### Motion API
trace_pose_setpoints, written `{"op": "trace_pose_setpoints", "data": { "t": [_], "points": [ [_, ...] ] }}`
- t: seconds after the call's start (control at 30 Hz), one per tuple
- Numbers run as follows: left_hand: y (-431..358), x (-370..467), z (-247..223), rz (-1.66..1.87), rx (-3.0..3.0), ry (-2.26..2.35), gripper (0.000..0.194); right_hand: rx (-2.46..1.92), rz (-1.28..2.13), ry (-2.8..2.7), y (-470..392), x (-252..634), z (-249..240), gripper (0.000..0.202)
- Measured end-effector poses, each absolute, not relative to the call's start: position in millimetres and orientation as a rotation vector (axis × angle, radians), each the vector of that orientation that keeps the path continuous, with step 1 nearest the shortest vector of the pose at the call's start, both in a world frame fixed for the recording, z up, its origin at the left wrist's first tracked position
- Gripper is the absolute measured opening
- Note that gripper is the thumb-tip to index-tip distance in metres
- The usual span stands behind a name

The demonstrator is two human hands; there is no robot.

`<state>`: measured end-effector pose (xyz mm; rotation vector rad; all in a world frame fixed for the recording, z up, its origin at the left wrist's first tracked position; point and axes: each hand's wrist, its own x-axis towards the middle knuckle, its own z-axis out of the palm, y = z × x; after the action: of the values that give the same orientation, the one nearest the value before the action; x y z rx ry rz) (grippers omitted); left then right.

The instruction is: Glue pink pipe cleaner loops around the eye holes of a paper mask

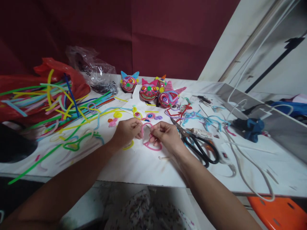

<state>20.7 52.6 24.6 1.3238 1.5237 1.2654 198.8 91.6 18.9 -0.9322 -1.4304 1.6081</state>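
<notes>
Between my two hands is a bent pink pipe cleaner (153,147), its lower part curved into a loop above the white tabletop. My left hand (128,131) pinches one side of it with the fingertips. On the other side, my right hand (166,135) has its thumb and fingers closed on the same pipe cleaner. Just beyond my fingers lie small coiled pieces: a yellow coil (117,114), a pink and orange cluster (112,122) and a blue and red eye shape (151,115). A yellow curved piece (129,146) lies beside my left wrist.
Several colourful animal heads (148,91) stand at the back. Loose pipe cleaners (72,105) spill from a red bag (79,76) at left. Black-handled scissors (199,145), a glue gun (202,133) and white cables (251,163) lie at right. An orange stool (278,212) is below.
</notes>
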Motion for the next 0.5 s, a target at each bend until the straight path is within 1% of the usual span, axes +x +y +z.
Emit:
{"op": "trace_pose_setpoints", "data": {
  "t": [0.13,0.3,0.5],
  "points": [
    [52,21,21,1.284,1.457,1.570,0.023,-0.936,1.617,-1.420,92,198,19,0.031],
    [53,17,14,1.235,1.644,1.639,0.020,-0.939,1.626,-1.411,90,198,20,0.027],
    [54,13,12,1.194,1.705,1.642,0.018,-0.935,1.629,-1.408,92,198,19,0.026]
  ]
}}
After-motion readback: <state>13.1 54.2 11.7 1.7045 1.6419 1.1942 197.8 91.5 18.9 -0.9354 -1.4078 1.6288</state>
